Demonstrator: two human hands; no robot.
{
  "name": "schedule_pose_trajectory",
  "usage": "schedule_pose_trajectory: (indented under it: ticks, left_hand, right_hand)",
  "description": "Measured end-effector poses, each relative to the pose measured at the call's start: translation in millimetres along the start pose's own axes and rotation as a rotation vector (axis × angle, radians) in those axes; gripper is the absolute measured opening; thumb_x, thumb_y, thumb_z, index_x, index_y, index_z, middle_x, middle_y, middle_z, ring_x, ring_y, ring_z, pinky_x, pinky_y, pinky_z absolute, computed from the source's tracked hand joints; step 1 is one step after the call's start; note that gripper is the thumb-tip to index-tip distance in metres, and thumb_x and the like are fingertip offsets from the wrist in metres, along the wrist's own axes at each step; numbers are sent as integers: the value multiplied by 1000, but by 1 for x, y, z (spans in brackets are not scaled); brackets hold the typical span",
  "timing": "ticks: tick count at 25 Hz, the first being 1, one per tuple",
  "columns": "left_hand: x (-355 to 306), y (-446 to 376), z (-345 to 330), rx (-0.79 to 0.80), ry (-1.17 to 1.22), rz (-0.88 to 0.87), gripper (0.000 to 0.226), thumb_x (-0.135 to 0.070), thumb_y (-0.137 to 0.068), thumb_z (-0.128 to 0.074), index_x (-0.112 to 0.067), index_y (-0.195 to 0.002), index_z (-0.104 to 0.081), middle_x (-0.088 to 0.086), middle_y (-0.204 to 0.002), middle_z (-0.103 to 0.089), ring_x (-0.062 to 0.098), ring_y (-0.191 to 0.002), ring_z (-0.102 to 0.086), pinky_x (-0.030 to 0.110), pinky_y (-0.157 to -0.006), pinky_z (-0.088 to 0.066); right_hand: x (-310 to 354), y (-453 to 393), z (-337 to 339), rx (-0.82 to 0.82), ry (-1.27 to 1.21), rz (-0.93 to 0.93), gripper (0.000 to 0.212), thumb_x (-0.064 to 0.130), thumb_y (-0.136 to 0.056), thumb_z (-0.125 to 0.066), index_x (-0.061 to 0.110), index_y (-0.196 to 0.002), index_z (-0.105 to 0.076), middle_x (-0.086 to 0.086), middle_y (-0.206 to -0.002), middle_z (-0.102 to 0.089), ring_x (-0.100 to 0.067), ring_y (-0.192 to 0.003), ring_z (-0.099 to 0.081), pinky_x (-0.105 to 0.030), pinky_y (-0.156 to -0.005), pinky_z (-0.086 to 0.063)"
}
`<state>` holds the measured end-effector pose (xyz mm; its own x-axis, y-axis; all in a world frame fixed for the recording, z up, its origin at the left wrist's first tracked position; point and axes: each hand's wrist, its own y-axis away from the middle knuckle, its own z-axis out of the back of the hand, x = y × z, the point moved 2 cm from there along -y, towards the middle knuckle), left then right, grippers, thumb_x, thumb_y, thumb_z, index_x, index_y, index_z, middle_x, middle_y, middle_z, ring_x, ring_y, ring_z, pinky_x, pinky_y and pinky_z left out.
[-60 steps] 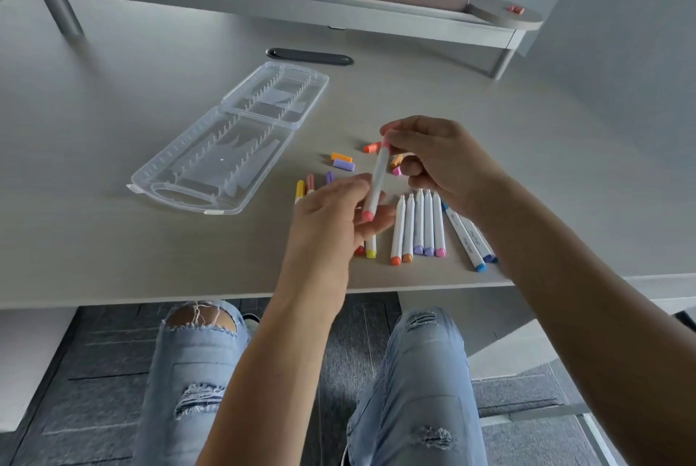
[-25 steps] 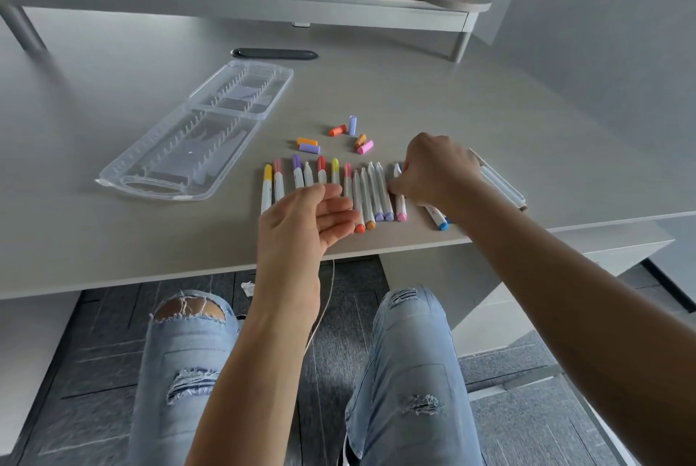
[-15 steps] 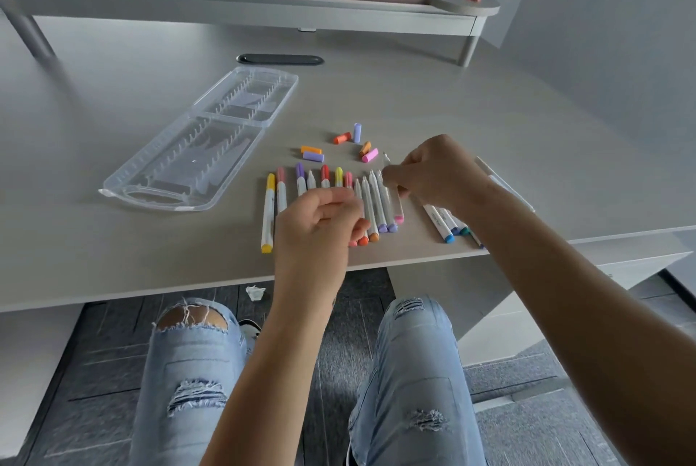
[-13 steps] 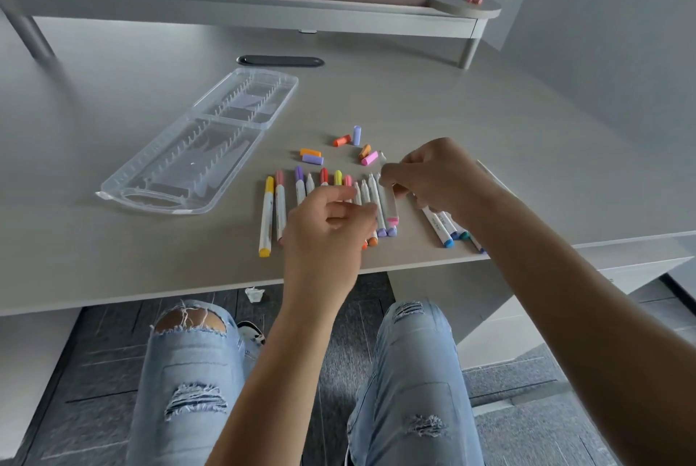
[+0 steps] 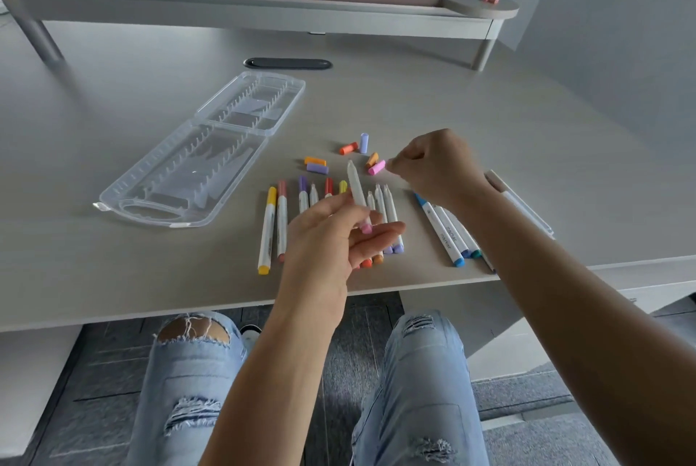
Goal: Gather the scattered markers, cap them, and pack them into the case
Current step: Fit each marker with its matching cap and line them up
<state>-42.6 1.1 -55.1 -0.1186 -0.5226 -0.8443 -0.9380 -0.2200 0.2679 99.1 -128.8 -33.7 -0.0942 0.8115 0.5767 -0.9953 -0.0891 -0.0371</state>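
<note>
Near the desk's (image 5: 113,277) front edge — left hand (image 5: 331,239) gripping a pink-ended marker (image 5: 358,198), right hand (image 5: 437,168) pinching the pink cap (image 5: 376,167).

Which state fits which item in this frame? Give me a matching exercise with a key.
Items:
1. marker with pink end
2. pink cap
3. clear case
4. yellow marker

States:
A. lying open, nothing inside
B. held up in the left hand
C. lying capped on the desk
D. loose at the right hand's fingertips

Pairs: 1-B, 2-D, 3-A, 4-C
</note>
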Motion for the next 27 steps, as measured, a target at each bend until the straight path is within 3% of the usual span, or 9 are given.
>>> schedule_pose_trajectory:
  ticks: [4,9,12,16,19,21,24,27]
  left_hand:
    - [-8,-3,5,-15,166,50,14,4,-97,-46,1,-92,-59,14,-73,-65,33,-76,-77,32,-67,-62]
    - [-17,-3,11,-37,183,61,31,3,-98,-46,-1,-69,-53,19,-75,-68,33,-67,-76,30,-60,-63]
    - [-19,-1,14,-28,140,42,38,3,-98,-46,-6,-61,-53,22,-84,-72,31,-64,-75,27,-53,-60]
    - [-19,1,19,-16,113,10,39,4,-97,-46,-8,-61,-53,20,-82,-72,31,-62,-74,27,-51,-59]
    - [-18,4,22,-17,91,-3,25,3,-97,-46,-1,-77,-60,23,-87,-72,30,-60,-73,27,-50,-59]
    - [-15,6,24,-5,56,-8,20,2,-97,-46,1,-94,-65,25,-98,-73,28,-55,-70,27,-48,-58]
    - [-9,9,25,32,-18,-15,27,-1,-100,-46,-6,-113,-69,18,-103,-75,24,-48,-64,26,-43,-53]
    - [-4,12,23,65,-45,-15,30,-2,-100,-48,-12,-117,-71,13,-97,-75,23,-47,-63,25,-42,-51]
  right_hand:
    - [4,-22,-20,-9,316,14,49,59,-85,-70,10,-80,-67,-3,-73,-60,-25,-69,-58,-28,-52,-36]
    - [9,-31,-31,-57,313,20,29,50,-87,-74,21,-92,-75,1,-84,-69,-22,-74,-65,-33,-63,-56]
    - [11,-31,-30,-26,232,40,18,40,-85,-77,25,-93,-71,3,-89,-68,-19,-78,-64,-27,-57,-47]
    - [16,-34,-34,-37,131,34,13,32,-84,-77,25,-87,-66,4,-85,-68,-19,-77,-64,-25,-53,-39]
    - [16,-33,-37,-30,28,16,13,24,-80,-83,21,-80,-70,0,-81,-73,-20,-76,-68,-33,-57,-53]
    - [17,-28,-33,-20,-194,-7,10,18,-78,-84,16,-79,-73,-3,-78,-76,-21,-71,-71,-37,-62,-60]
    - [21,-12,-22,56,-587,-64,10,18,-88,-79,8,-89,-77,-2,-72,-74,-10,-53,-60,-19,-47,-44]
    - [23,3,-13,126,-647,-104,13,24,-90,-78,11,-90,-78,2,-72,-75,-9,-60,-55,-24,-59,-41]
